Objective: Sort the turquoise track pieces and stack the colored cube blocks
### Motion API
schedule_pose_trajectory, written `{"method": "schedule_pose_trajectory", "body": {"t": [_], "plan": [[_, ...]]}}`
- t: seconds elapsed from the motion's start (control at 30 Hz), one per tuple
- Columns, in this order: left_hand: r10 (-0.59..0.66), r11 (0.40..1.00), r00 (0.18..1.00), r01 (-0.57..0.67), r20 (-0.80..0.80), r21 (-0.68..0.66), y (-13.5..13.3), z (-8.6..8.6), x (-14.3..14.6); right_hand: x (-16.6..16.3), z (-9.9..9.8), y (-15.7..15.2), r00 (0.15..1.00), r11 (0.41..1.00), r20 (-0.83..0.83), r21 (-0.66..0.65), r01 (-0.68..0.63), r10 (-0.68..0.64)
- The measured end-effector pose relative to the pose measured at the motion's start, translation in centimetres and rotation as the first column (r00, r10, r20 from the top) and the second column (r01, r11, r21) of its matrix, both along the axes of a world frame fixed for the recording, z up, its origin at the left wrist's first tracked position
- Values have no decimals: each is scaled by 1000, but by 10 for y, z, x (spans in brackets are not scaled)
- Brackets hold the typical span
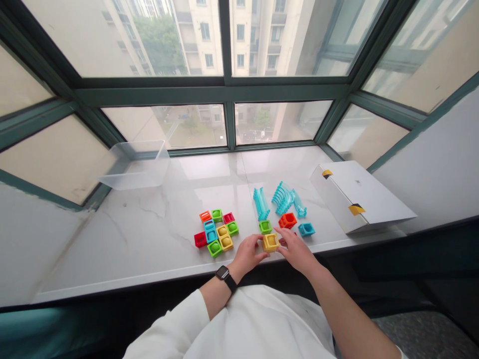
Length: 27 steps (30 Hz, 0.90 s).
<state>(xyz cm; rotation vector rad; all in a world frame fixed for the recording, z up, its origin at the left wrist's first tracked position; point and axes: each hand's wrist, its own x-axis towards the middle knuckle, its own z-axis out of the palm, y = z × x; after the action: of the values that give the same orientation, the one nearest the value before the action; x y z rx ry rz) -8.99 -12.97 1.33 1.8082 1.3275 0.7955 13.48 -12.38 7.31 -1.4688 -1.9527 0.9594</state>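
My left hand (247,254) and my right hand (297,252) meet at a yellow square toy block (271,243), their fingertips pressed on its opposite sides. A green block (265,227) sits just beyond it, and a red piece (282,242) shows partly under my right hand. An orange-red block (287,220) and a blue block (306,229) lie close to my right fingers. To the left stands a joined cluster of multicoloured blocks (216,233). Translucent teal curved track pieces (282,198) lie beyond my hands.
The hands work on a white marble window sill (157,224) below large green-framed windows (224,85). A clear plastic bin (134,164) stands at the far left. A white cardboard box (359,194) with yellow-and-black tape lies at the right.
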Motion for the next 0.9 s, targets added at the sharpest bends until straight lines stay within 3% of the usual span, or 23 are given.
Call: {"method": "schedule_pose_trajectory", "body": {"t": [0.13, 0.27, 0.47, 0.67, 0.8, 0.9], "plan": [[-37, 998, 996, 41, 78, -49, -8, 7, -12, 2, 23, -1, 995, 993, 97, 117, 3, -14], [-30, 999, 995, 26, 100, 41, -25, 29, -40, -5, 47, 2, 992, 949, 107, 315, 32, -69], [204, 976, 979, -203, 1, 81, -54, 56, -104, -38, 59, 8, 1000, 874, 25, 485, 1, -15], [431, 884, 902, -418, -18, 210, -67, 48, -150, -94, 53, 13, 974, 894, 95, 388, -225, 204], [437, 874, 894, -399, -93, 276, -65, 36, -156, -135, 37, 21, 876, 869, 314, 221, -443, 366], [433, 875, 893, -384, -125, 295, -64, 28, -151, -162, 25, 28, 799, 836, 418, 148, -528, 432]]}}
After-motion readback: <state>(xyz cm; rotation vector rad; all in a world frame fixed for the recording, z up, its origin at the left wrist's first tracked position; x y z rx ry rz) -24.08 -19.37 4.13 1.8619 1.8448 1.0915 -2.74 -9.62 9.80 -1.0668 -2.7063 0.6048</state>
